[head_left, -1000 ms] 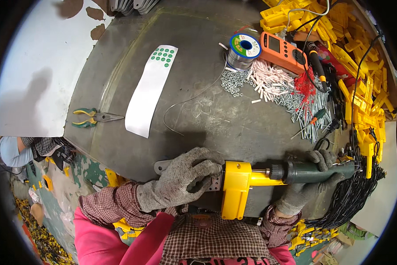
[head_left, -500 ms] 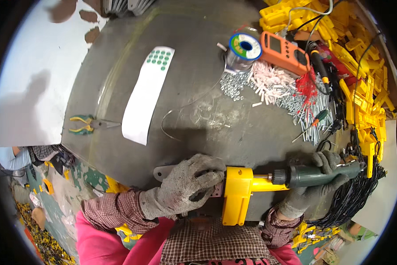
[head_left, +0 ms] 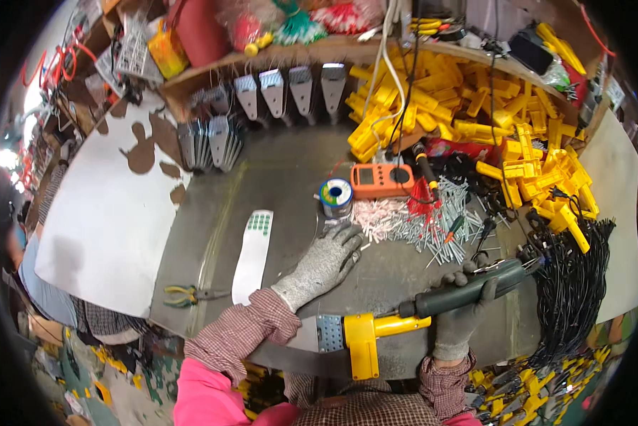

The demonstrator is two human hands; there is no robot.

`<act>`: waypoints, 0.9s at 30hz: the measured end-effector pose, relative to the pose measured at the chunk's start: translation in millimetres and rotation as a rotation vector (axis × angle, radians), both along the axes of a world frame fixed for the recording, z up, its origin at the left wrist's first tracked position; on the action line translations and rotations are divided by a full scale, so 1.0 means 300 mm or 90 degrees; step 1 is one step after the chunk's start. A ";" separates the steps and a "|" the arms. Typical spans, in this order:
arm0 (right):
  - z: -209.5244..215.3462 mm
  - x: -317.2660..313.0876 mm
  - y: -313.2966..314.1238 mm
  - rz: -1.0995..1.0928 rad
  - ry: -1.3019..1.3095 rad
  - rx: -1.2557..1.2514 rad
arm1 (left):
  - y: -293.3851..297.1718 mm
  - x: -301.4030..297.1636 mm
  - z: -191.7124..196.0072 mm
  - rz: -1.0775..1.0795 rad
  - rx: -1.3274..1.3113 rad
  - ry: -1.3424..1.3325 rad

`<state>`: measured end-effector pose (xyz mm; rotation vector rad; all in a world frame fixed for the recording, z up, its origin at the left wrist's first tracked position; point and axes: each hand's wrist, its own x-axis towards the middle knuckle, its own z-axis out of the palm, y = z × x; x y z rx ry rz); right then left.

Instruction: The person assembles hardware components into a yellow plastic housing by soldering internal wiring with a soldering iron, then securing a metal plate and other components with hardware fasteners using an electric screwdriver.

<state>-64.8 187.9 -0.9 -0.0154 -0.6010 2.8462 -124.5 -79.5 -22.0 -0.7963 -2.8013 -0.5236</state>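
Note:
My gloved left hand (head_left: 326,259) is stretched forward over the table, its fingers extended and reaching down beside the solder spool (head_left: 336,196). Its fingertips cover the spot of the small metal nuts, so whether they touch any is hidden. In my gloved right hand (head_left: 461,312) is a dark green electric screwdriver (head_left: 468,290), held nearly level with its tip pointing left. Below that tip lies a yellow plastic housing (head_left: 362,348) with a side handle, at the near table edge. A perforated metal plate (head_left: 330,332) joins its left side, and neither hand touches it.
Pale sleeves (head_left: 376,219), long screws (head_left: 436,231) and an orange multimeter (head_left: 381,180) lie beyond my hands. Yellow housings (head_left: 468,99) are heaped at the back right, black cables (head_left: 574,284) hang at right. Pliers (head_left: 184,295) and a white sticker sheet (head_left: 251,263) are left.
My left hand has left the metal plate end and moved forward to the spool. The screwdriver has lifted away from the yellow housing and tilted. The view has shifted toward the back shelf.

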 end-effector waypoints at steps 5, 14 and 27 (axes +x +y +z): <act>-0.027 0.001 0.009 0.040 0.026 -0.003 | 0.010 -0.053 -0.014 -0.024 -0.099 0.026; -0.018 -0.011 -0.006 0.054 -0.009 -0.013 | -0.051 0.025 0.009 0.031 -0.058 -0.149; 0.003 -0.003 -0.015 0.029 -0.047 -0.008 | -0.003 0.045 0.025 0.039 -0.033 -0.102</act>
